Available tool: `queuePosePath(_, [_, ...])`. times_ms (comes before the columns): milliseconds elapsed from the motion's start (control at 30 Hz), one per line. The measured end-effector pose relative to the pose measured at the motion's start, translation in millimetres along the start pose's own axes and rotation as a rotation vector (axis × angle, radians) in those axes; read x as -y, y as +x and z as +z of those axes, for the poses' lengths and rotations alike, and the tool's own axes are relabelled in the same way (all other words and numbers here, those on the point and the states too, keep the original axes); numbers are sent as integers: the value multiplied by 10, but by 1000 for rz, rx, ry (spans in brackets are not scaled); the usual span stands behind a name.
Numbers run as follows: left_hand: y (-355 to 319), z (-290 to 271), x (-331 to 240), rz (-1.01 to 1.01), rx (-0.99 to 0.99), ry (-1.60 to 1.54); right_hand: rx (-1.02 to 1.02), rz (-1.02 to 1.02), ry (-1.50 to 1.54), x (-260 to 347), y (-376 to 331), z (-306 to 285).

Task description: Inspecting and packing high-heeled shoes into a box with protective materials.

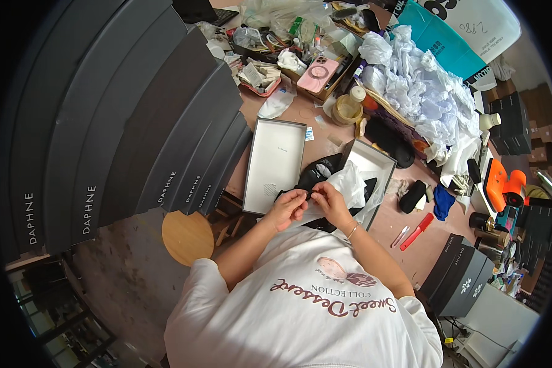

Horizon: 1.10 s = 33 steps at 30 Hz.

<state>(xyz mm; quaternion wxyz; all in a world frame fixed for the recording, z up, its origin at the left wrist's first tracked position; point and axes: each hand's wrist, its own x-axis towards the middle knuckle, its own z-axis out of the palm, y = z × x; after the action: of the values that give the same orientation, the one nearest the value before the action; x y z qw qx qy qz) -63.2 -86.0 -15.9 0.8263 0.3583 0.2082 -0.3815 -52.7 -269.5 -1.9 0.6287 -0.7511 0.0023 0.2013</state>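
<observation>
My left hand (289,208) and my right hand (330,200) meet in front of my chest, both with fingers pinched together. Between the fingertips is a thin black part, which looks like a strap of the black shoe (313,174) just beyond them. White tissue paper (348,183) lies right beside my right hand. It partly covers the open grey shoebox (383,161), where another black shoe (370,187) shows in part. A shallow box lid (276,151) with a pale inside lies to the left of the shoe. My fingers hide much of the held part.
Tall stacks of dark shoeboxes (159,122) rise on the left, above a round wooden stool (187,238). Crumpled white paper (417,86) heaps at the back right. A jar (348,109), a pink phone (318,73), a red brush (417,231) and a blue cloth (443,202) lie around.
</observation>
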Motion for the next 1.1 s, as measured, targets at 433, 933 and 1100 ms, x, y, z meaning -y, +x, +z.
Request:
queuePosePath(433, [53, -7, -9, 289, -168, 496, -23, 5, 84, 54, 44, 8])
queuePosePath(933, [73, 93, 133, 501, -289, 677, -17, 67, 392, -147, 14, 67])
queuePosePath(1100, [83, 93, 127, 508, -266, 718, -15, 54, 388, -166, 12, 54])
